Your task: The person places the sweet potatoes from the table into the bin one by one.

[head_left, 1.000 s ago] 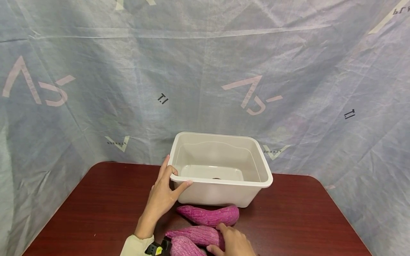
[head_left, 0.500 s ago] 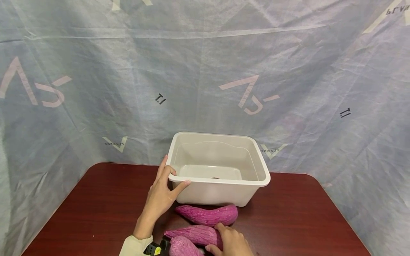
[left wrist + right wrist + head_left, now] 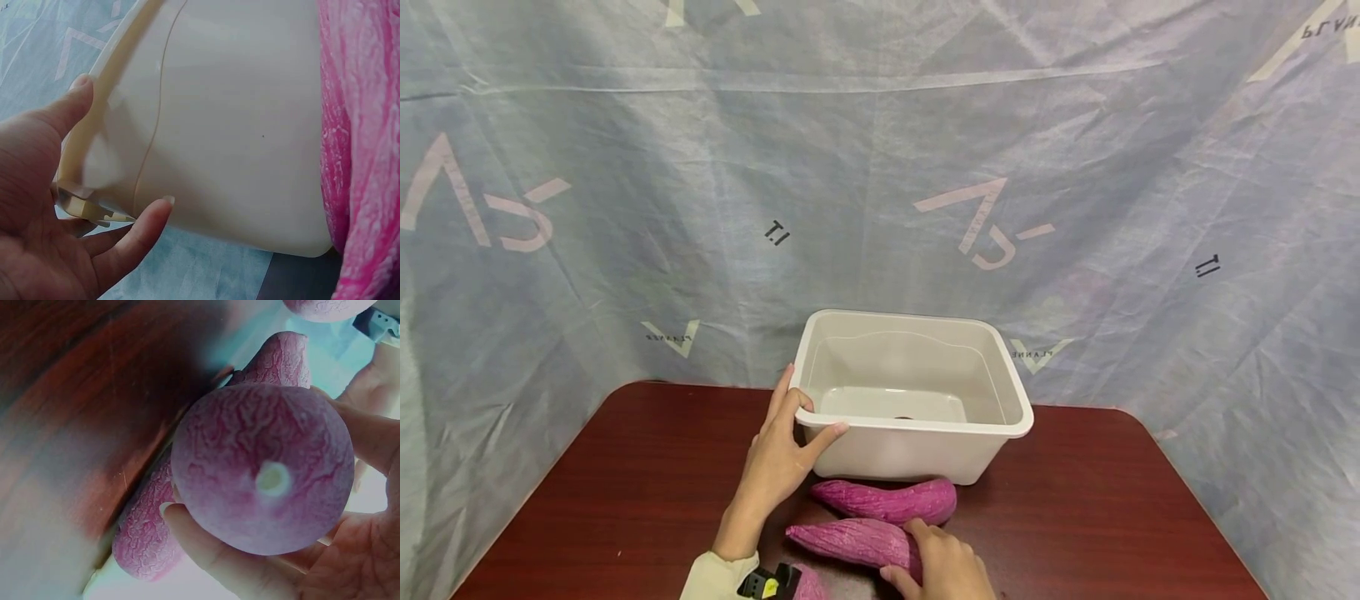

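With thumb and fingers my left hand (image 3: 775, 458) grips the near left corner of a cream plastic tub (image 3: 917, 454), over its rim. In the head view, my right hand (image 3: 947, 565) holds the thick right end of a wrinkled purple sweet potato (image 3: 853, 540). The right wrist view shows the blunt end of this held sweet potato (image 3: 262, 487), with a pale spot, between thumb and fingers. Another sweet potato (image 3: 891, 502) lies along the tub's front. Part of a third one (image 3: 810, 585) shows at the bottom edge, beside the left wrist's camera strap.
The tub stands near the back of a dark red wooden table (image 3: 1097, 517), with its inside floor in sight. A grey-blue printed cloth (image 3: 880, 167) hangs behind and on both sides.
The held sweet potato has risen slightly in my right hand. Beside it, the nearest one has slid left and down, mostly out of view. My left hand keeps its place on the tub.
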Available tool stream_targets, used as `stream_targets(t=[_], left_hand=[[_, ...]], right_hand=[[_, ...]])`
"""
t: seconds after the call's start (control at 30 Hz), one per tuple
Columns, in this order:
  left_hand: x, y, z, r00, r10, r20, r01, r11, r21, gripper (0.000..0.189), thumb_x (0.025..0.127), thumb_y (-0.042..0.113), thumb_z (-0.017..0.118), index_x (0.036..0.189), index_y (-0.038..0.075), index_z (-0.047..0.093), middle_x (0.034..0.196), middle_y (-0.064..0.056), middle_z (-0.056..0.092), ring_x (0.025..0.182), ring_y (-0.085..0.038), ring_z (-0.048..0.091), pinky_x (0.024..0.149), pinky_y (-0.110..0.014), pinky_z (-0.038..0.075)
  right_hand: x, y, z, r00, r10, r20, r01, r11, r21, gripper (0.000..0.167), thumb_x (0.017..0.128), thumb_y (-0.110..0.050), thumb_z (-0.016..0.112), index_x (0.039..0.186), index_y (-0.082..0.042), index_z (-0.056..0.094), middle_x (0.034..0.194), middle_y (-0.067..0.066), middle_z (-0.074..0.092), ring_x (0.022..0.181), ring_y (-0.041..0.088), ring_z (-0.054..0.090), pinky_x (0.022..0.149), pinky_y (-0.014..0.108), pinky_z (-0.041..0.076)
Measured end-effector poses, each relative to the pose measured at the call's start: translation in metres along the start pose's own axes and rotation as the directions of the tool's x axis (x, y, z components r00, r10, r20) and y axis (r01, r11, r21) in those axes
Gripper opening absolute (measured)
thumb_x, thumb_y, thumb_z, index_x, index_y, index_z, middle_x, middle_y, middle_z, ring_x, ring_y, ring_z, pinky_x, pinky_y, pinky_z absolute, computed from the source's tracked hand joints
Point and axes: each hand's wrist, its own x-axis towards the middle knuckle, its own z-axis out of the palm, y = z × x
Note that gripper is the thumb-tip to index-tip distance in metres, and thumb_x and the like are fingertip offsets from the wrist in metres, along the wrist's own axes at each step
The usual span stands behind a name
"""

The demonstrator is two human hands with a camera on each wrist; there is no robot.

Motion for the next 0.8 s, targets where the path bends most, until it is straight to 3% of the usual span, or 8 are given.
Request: stream_targets(t=[0.27, 0.53, 0.8], left_hand=[[0.000, 0.000, 0.000, 1.000, -0.007, 0.004, 0.007, 1.000, 0.002, 0.051, 0.085, 0.054, 0.076, 0.104, 0.019, 0.045, 0.170, -0.002, 0.019, 0.111, -0.035, 0.058, 0.069, -0.042, 0.045], [-0.001, 0.001, -0.001, 1.000, -0.013, 0.018, 0.014, 1.000, -0.010, 0.050, 0.086, 0.053, 0.075, 0.103, 0.019, 0.044, 0.170, -0.001, 0.018, 0.101, -0.035, 0.058, 0.064, -0.036, 0.042], [-0.001, 0.001, -0.001, 1.000, -0.020, 0.015, 0.020, 1.000, -0.006, 0.050, 0.086, 0.054, 0.075, 0.104, 0.019, 0.044, 0.170, 0.000, 0.018, 0.111, -0.034, 0.058, 0.067, -0.038, 0.043]], right_hand=[[-0.001, 0.000, -0.004, 0.999, -0.025, -0.030, 0.024, 0.999, -0.034, 0.046, 0.079, -0.051, 0.080, 0.109, -0.019, 0.065, 0.087, 0.001, 0.070, 0.075, 0.029, 0.070, 0.058, 0.044, 0.049], [-0.003, 0.000, -0.009, 0.997, -0.032, -0.075, 0.029, 0.999, -0.038, 0.049, 0.079, -0.052, 0.080, 0.113, -0.020, 0.067, 0.091, 0.001, 0.072, 0.079, 0.027, 0.071, 0.059, 0.045, 0.050], [-0.005, -0.002, -0.012, 0.992, -0.026, -0.124, 0.021, 0.999, -0.036, 0.049, 0.079, -0.051, 0.080, 0.115, -0.021, 0.068, 0.098, 0.003, 0.074, 0.083, 0.029, 0.073, 0.061, 0.047, 0.052]])
